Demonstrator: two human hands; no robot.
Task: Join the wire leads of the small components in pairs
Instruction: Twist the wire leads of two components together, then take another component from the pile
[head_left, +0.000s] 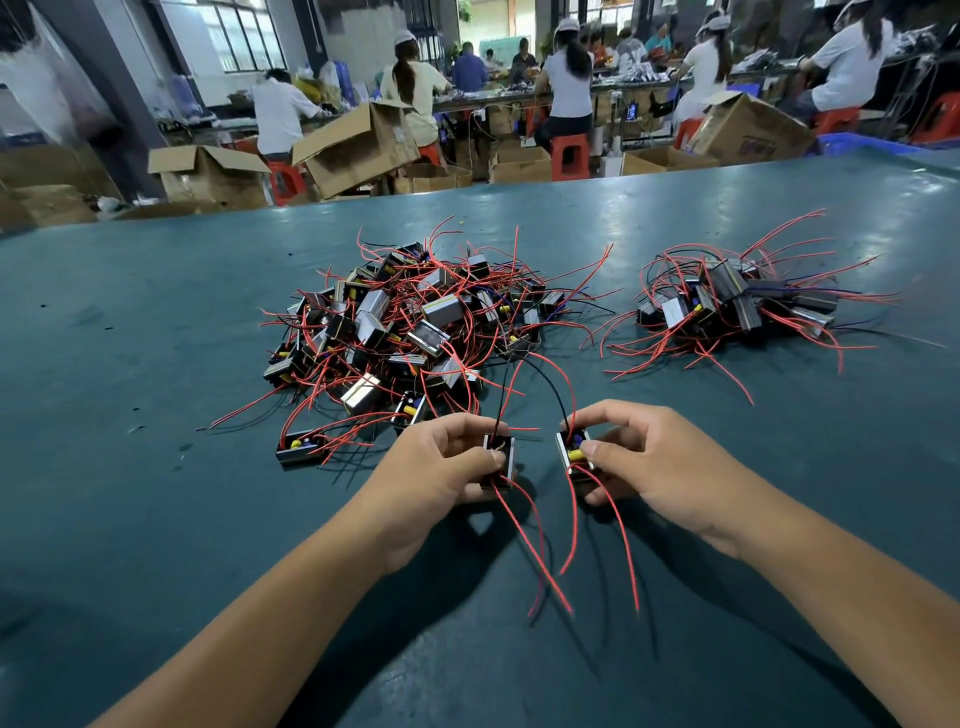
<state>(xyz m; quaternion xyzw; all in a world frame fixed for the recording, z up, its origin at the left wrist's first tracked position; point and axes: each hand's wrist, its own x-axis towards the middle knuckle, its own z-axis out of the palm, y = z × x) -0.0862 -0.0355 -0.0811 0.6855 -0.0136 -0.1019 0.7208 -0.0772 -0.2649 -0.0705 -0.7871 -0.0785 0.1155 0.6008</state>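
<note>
My left hand (441, 467) grips a small black boxed component (500, 460) between thumb and fingers. My right hand (649, 462) grips a second component (574, 453) with a yellow part showing. The two sit side by side, a small gap apart, just above the green table (156, 364). Red leads (535, 551) hang from both toward me, and a black lead rises from each toward the far side. A large pile of the same components (400, 322) with red wires lies beyond my left hand. A smaller pile (737, 301) lies at the right.
A single loose component (304, 447) lies left of my left hand at the big pile's near edge. Beyond the table's far edge stand cardboard boxes (358, 145), red stools and several seated people at benches.
</note>
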